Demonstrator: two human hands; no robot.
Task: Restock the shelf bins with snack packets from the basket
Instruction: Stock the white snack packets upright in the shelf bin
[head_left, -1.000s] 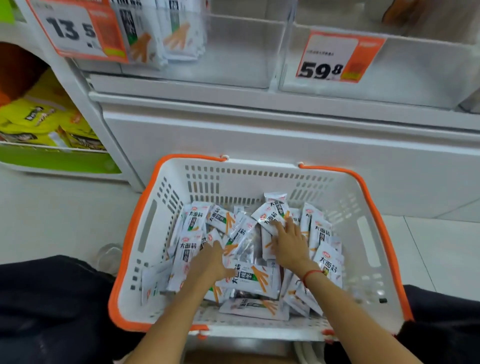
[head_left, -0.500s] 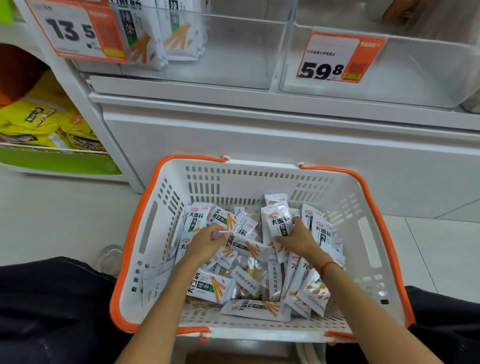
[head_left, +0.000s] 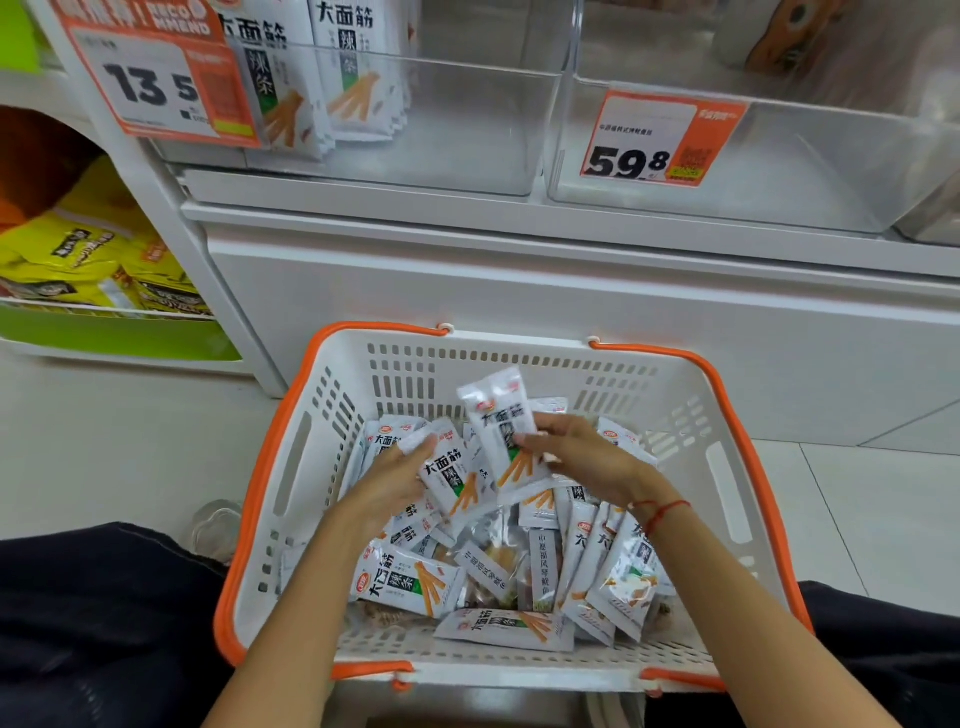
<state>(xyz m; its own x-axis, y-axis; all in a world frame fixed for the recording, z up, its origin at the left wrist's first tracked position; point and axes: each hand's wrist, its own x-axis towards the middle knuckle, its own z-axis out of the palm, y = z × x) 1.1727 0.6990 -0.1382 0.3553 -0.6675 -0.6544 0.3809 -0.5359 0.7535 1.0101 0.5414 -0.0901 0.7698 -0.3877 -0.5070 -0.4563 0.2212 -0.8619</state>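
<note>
A white basket with an orange rim stands on the floor before me, holding several white snack packets. My left hand grips a white packet lifted off the pile. Beside it my right hand pinches another upright packet; a red string circles that wrist. Above, the left clear shelf bin holds a few matching packets at its left side. The right clear bin shows bare floor behind its 59.8 tag.
A 13.5 price tag hangs on the left bin. Yellow snack bags fill a green-edged shelf at far left. The white cabinet front rises just behind the basket. My dark-trousered legs flank the basket on pale floor tiles.
Both hands rose from the pile, each lifting a packet and drawing them together above the basket's middle. The view tilted up slightly toward the bins.
</note>
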